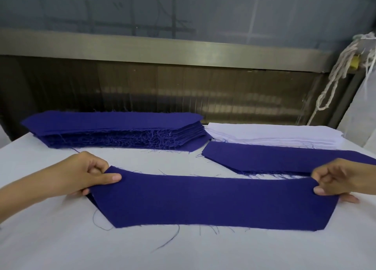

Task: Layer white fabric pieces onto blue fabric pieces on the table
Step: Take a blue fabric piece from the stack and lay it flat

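A long blue fabric piece [203, 200] with angled ends stretches across the near middle of the white table [61, 245]. My left hand [89, 174] pinches its left end between thumb and fingers. My right hand [341, 180] pinches its right end. Its upper edge is lifted; the lower edge rests on the table. Behind it on the right lies a second single blue piece [280, 160], flat. A tall stack of blue pieces [114, 130] sits at the back left. A stack of white fabric pieces [264, 134] sits at the back right, just behind the single blue piece.
Loose blue threads [168, 239] trail on the table near the front. A metal rail [162, 50] and dark panel run behind the table. White cords [337, 74] hang at the far right beside a pale sack [368, 111].
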The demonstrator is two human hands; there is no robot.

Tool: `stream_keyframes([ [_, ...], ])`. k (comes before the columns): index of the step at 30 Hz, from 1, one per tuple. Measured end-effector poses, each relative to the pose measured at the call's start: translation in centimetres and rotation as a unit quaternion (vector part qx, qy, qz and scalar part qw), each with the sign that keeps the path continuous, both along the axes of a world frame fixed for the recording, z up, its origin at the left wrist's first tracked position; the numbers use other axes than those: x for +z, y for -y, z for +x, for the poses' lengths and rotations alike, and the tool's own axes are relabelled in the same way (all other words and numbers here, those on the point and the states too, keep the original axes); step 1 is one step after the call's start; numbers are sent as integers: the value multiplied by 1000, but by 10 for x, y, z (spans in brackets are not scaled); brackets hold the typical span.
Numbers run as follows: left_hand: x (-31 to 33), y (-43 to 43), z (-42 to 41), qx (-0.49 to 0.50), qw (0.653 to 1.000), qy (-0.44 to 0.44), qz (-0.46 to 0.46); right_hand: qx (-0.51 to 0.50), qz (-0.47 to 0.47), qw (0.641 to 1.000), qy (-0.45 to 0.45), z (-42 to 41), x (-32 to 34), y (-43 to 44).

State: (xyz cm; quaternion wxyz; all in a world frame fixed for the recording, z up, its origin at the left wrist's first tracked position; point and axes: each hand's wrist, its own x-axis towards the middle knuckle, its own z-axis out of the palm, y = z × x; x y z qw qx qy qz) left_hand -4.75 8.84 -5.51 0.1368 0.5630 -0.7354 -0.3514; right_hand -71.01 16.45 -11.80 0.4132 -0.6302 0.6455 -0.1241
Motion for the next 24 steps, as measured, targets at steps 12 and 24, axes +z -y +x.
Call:
stream_keyframes([
  [12, -5, 0, 0, 27, 999, 26, -36, -19, 10, 999, 28, 42, 31, -21],
  [24, -7, 1, 2, 28, 997, 58, -49, -34, -6, 999, 4, 61, 43, -33],
])
